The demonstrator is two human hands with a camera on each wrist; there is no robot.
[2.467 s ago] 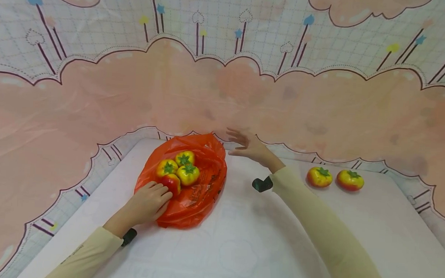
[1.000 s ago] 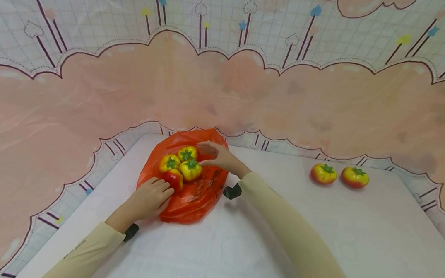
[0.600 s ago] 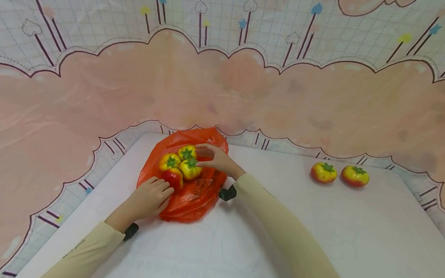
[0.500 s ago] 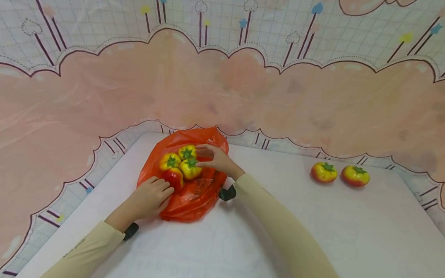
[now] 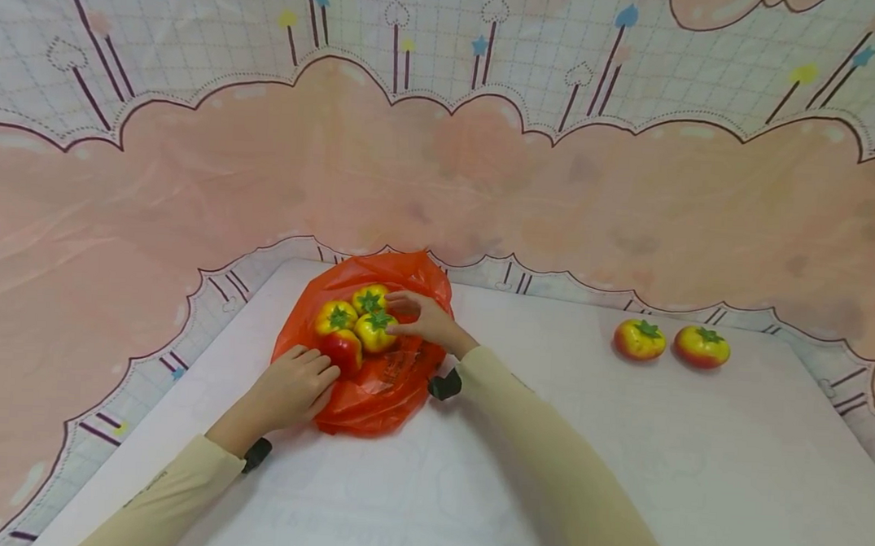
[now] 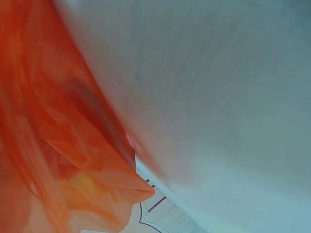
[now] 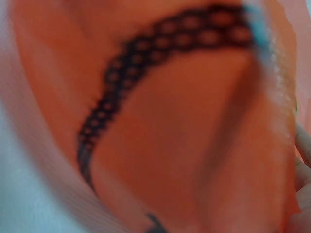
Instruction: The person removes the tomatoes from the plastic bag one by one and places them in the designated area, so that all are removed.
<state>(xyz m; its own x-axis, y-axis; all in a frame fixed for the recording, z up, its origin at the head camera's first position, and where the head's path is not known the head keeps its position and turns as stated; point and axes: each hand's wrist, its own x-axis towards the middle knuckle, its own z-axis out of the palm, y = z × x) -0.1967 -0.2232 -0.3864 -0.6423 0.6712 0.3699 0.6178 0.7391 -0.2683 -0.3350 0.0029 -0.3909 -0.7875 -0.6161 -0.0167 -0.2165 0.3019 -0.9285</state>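
Note:
A red-orange plastic bag lies spread on the white table. Several glossy yellow-and-red persimmons with green calyxes sit in it, among them a front yellow persimmon, a rear persimmon and a redder persimmon. My left hand holds the bag's near-left edge with curled fingers, right beside the redder persimmon. My right hand reaches over the bag from the right, thumb and fingers apart in a loose curve at the right side of the front and rear persimmons. The right wrist view shows part of that hand's fingers.
Two more persimmons, a left one and a right one, sit side by side on the white table at the far right. A patterned peach-coloured cloth hangs behind the table.
My right hand has come left from beyond the bag's right edge to the persimmons, then lowered slightly. The left hand stays at the bag's edge, and the persimmons keep their places.

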